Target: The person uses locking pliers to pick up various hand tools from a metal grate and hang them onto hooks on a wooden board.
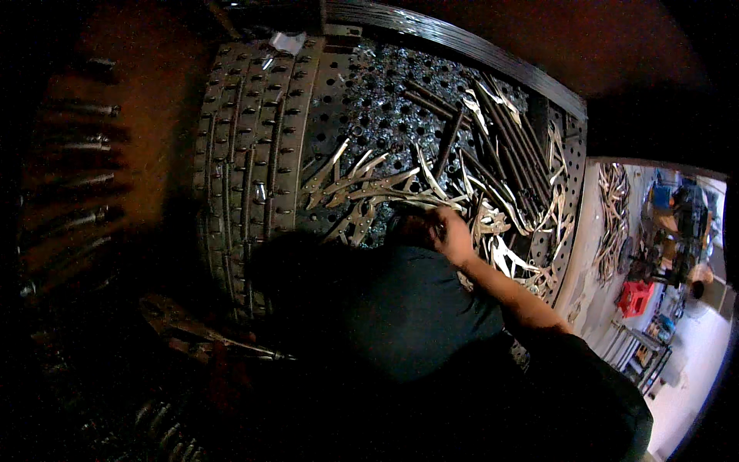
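Reaching right hand point(450, 235) into tangled metal strips point(493, 231) on perforated worktop point(339, 92); fingers curled, grip unclear. Best lifting one strip free, avoiding sharp edges. Left hand unseen.

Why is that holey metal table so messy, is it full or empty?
Full. The perforated metal table is strewn with shiny flat metal pieces and dark rods, heaped around the right hand.

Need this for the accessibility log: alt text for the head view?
The person's right hand reaches into a heap of flat shiny metal parts on a perforated metal table. The left hand is not visible; the lower left of the picture is dark.
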{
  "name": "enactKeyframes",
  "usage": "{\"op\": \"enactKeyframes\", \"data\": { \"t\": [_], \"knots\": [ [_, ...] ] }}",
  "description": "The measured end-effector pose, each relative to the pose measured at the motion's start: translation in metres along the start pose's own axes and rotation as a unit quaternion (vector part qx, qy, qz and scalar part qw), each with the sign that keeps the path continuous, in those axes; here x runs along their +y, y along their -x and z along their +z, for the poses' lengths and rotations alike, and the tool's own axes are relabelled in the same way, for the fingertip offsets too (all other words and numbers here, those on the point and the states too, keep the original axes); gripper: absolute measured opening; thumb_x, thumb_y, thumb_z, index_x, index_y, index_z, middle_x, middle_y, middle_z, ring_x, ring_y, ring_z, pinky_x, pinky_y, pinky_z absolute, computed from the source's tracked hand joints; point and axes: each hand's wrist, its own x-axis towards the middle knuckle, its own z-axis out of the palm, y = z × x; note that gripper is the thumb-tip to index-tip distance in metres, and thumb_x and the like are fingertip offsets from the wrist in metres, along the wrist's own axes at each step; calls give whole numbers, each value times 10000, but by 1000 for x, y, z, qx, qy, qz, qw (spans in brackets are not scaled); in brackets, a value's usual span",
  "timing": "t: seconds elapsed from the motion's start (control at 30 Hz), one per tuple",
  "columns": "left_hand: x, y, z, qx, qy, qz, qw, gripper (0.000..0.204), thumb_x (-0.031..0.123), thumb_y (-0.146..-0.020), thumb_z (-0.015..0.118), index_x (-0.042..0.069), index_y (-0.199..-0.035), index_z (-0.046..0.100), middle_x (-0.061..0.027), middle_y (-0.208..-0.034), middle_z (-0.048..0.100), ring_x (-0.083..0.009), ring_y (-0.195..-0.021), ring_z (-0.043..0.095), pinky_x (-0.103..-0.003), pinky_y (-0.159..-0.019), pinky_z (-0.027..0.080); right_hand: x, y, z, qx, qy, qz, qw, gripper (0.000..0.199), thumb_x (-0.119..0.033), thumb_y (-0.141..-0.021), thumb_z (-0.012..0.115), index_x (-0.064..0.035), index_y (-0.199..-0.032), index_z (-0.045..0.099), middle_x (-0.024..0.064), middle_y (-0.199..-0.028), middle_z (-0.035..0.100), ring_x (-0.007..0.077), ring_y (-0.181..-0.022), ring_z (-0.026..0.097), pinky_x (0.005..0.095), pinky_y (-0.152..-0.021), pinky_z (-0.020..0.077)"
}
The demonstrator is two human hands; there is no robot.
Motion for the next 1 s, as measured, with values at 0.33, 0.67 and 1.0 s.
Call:
{"op": "enactKeyframes", "data": {
  "t": [0.33, 0.67, 1.0],
  "knots": [
    [-13, -7, 3, 9, 15, -38, 999, 503, 324, -1009, 636, 45, -1393, 471, -93, -1046, 647, -245, -975, 663, -441, -955, 550, -3, -47, -5, -57, 127, -46, 989, 551, -27, -745, 686, -1, -1281, 558, 226, -1203, 563, 430, -1121, 554, 475, -952, 473],
    [-25, 0, 4, 38, 41, -10, 998, 496, 315, -1005, 647, 12, -1368, 496, -96, -1020, 648, -255, -966, 673, -426, -946, 559, -154, -159, 115, -73, 188, -355, 913, 518, -140, -919, 553, -6, -1414, 475, 198, -1355, 539, 373, -1282, 493, 452, -1092, 394],
    [-29, -2, 10, -7, 7, 53, 999, 498, 233, -1005, 624, -19, -1406, 468, -112, -1075, 617, -249, -1019, 645, -466, -977, 519, -52, -208, 212, 101, 436, -507, 736, 407, -254, -1033, 457, -69, -1392, 514, 122, -1383, 523, 232, -1235, 524, 371, -1050, 430]
  ]
}}
